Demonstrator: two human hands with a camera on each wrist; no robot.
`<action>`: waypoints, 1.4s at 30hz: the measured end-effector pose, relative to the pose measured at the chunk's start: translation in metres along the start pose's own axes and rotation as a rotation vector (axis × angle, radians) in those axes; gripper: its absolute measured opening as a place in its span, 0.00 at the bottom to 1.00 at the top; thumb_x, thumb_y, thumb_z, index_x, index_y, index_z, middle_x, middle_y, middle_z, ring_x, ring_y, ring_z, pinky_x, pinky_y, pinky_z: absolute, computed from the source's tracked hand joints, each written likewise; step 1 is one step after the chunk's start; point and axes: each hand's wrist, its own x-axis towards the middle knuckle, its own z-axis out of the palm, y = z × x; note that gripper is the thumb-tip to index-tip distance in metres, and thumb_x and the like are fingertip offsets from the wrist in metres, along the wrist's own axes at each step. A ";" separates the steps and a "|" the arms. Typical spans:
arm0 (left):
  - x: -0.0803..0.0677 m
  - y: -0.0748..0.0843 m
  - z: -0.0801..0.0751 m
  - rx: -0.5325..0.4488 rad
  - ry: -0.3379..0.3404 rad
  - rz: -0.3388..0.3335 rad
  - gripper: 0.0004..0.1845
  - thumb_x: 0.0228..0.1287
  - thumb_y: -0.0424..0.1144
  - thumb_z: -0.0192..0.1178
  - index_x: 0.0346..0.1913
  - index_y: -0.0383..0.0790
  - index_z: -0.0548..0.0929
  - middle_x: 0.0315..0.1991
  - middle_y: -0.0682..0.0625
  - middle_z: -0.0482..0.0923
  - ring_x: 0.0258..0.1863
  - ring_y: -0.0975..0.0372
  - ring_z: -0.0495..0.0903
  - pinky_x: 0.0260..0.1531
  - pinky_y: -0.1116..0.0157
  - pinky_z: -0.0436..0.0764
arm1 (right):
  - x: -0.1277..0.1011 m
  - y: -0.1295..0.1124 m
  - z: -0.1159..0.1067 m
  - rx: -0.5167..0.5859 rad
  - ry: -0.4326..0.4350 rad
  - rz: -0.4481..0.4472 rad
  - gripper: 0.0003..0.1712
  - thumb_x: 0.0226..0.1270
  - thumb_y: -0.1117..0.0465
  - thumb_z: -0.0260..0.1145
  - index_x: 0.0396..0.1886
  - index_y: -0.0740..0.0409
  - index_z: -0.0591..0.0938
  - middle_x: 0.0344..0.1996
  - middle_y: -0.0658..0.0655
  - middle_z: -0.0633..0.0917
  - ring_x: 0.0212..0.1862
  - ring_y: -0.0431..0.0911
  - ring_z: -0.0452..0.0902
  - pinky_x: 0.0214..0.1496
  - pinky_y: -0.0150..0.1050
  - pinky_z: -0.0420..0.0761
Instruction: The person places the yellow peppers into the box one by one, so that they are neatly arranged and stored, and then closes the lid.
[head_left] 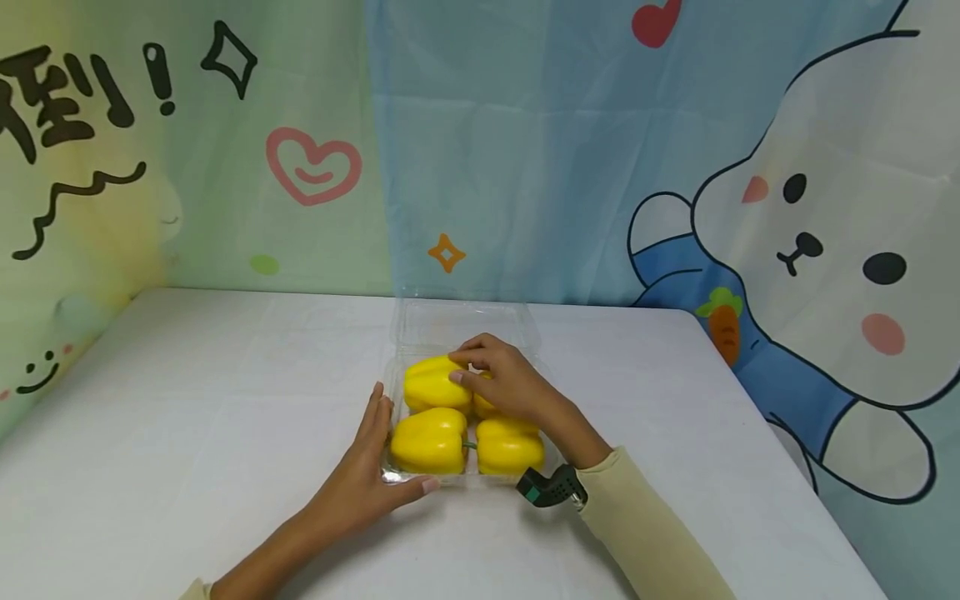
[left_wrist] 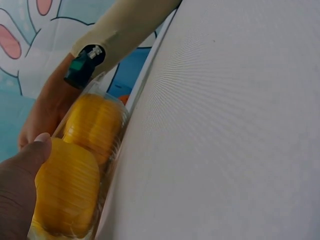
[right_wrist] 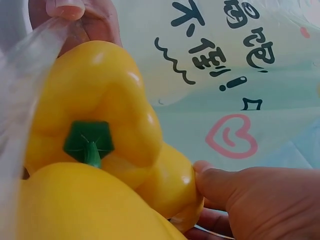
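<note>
The peppers (head_left: 429, 442) look smooth and glossy, the box (head_left: 465, 325) clear plastic — the tabletop (head_left: 210, 408) matt, the backdrop (head_left: 510, 167) creased cloth.

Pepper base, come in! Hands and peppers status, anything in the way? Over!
Left hand holds clear box at front-left corner; right hand grips back-left yellow pepper. Three more peppers in the box. Clear lid open behind, nothing seen blocking.

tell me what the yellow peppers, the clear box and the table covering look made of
Yellow peppers: smooth and glossy with bright highlights; possibly moulded plastic or foam, though real waxy skin can't be ruled out.
Clear box: likely thin, shiny plastic, since it's see-through with glinting edges.
Table covering: matte white, perhaps fabric, judging by faint creases.
</note>
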 end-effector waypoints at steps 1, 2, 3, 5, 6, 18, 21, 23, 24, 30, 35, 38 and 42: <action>0.000 0.000 0.000 0.001 0.000 0.001 0.65 0.51 0.59 0.72 0.77 0.35 0.39 0.77 0.49 0.24 0.75 0.51 0.38 0.67 0.44 0.51 | 0.000 0.000 0.000 -0.006 0.002 -0.001 0.21 0.72 0.55 0.62 0.59 0.59 0.80 0.53 0.53 0.77 0.53 0.48 0.75 0.56 0.46 0.76; 0.000 0.000 0.000 0.002 0.000 0.000 0.65 0.51 0.59 0.72 0.77 0.35 0.38 0.77 0.49 0.24 0.75 0.51 0.38 0.67 0.44 0.51 | 0.000 -0.001 0.001 -0.010 0.004 -0.002 0.20 0.72 0.55 0.62 0.59 0.59 0.81 0.52 0.53 0.77 0.52 0.47 0.75 0.55 0.45 0.76; 0.000 0.000 0.000 0.002 -0.001 0.000 0.65 0.51 0.60 0.72 0.77 0.35 0.38 0.77 0.49 0.24 0.75 0.51 0.38 0.67 0.44 0.51 | 0.000 -0.001 0.001 -0.014 0.006 -0.001 0.20 0.72 0.55 0.63 0.59 0.60 0.81 0.51 0.53 0.78 0.51 0.47 0.75 0.54 0.44 0.77; 0.000 0.000 -0.001 0.000 -0.002 -0.001 0.65 0.51 0.60 0.72 0.77 0.36 0.38 0.77 0.50 0.24 0.75 0.51 0.39 0.67 0.44 0.51 | 0.000 -0.002 0.001 -0.018 0.007 0.003 0.20 0.71 0.56 0.63 0.58 0.60 0.81 0.50 0.52 0.78 0.50 0.47 0.75 0.53 0.43 0.77; -0.001 -0.001 -0.001 0.002 -0.001 0.001 0.65 0.50 0.60 0.72 0.77 0.36 0.38 0.77 0.50 0.24 0.75 0.51 0.39 0.67 0.44 0.51 | 0.000 -0.003 0.001 -0.019 0.005 0.006 0.20 0.71 0.55 0.63 0.58 0.60 0.82 0.50 0.52 0.78 0.50 0.47 0.75 0.53 0.42 0.76; 0.000 0.001 0.000 -0.002 -0.002 0.005 0.65 0.51 0.61 0.71 0.77 0.35 0.38 0.78 0.48 0.25 0.75 0.51 0.38 0.67 0.44 0.51 | -0.001 -0.001 -0.006 -0.048 -0.043 -0.008 0.20 0.74 0.55 0.59 0.60 0.58 0.80 0.54 0.54 0.77 0.55 0.48 0.75 0.57 0.45 0.76; 0.000 0.001 0.000 -0.006 -0.005 0.004 0.65 0.51 0.61 0.70 0.77 0.36 0.38 0.78 0.48 0.25 0.75 0.51 0.39 0.67 0.44 0.51 | -0.001 0.000 -0.006 -0.057 -0.059 -0.016 0.21 0.75 0.55 0.58 0.61 0.59 0.79 0.55 0.55 0.77 0.56 0.49 0.74 0.58 0.46 0.75; 0.000 0.001 -0.001 -0.005 -0.002 0.001 0.65 0.51 0.61 0.70 0.77 0.36 0.38 0.78 0.48 0.25 0.75 0.51 0.40 0.67 0.44 0.51 | 0.000 0.000 -0.006 -0.062 -0.060 -0.018 0.21 0.74 0.55 0.59 0.61 0.59 0.79 0.55 0.55 0.77 0.56 0.49 0.74 0.59 0.46 0.75; -0.001 0.001 -0.001 -0.001 0.000 0.001 0.65 0.51 0.61 0.70 0.77 0.36 0.38 0.78 0.48 0.25 0.75 0.51 0.40 0.67 0.44 0.51 | 0.000 0.000 -0.005 -0.063 -0.057 -0.021 0.21 0.74 0.54 0.60 0.61 0.59 0.80 0.54 0.55 0.77 0.56 0.48 0.74 0.59 0.46 0.74; -0.001 -0.001 -0.001 -0.003 0.002 0.005 0.65 0.52 0.61 0.71 0.77 0.36 0.37 0.77 0.48 0.25 0.75 0.51 0.39 0.67 0.44 0.51 | 0.000 0.002 -0.004 -0.035 -0.029 -0.037 0.19 0.74 0.56 0.60 0.58 0.60 0.81 0.53 0.54 0.80 0.54 0.46 0.76 0.56 0.44 0.76; 0.000 -0.001 -0.001 -0.011 0.000 0.010 0.65 0.52 0.59 0.71 0.77 0.36 0.37 0.77 0.48 0.25 0.75 0.51 0.39 0.67 0.44 0.50 | -0.001 0.003 -0.007 0.002 -0.022 -0.055 0.18 0.74 0.58 0.59 0.58 0.62 0.81 0.53 0.54 0.80 0.54 0.46 0.76 0.56 0.42 0.77; 0.000 -0.001 -0.001 -0.006 0.002 0.011 0.65 0.51 0.60 0.71 0.77 0.36 0.37 0.77 0.50 0.24 0.75 0.51 0.38 0.67 0.43 0.50 | -0.002 0.004 -0.009 0.014 -0.016 -0.057 0.19 0.73 0.59 0.60 0.59 0.62 0.80 0.53 0.54 0.81 0.52 0.46 0.77 0.55 0.44 0.77; 0.000 0.000 0.000 -0.002 0.007 0.014 0.65 0.51 0.60 0.71 0.77 0.35 0.38 0.77 0.50 0.25 0.75 0.51 0.38 0.67 0.44 0.50 | -0.002 0.006 -0.012 0.034 0.020 -0.037 0.19 0.73 0.59 0.60 0.59 0.61 0.80 0.52 0.54 0.81 0.51 0.45 0.78 0.56 0.43 0.77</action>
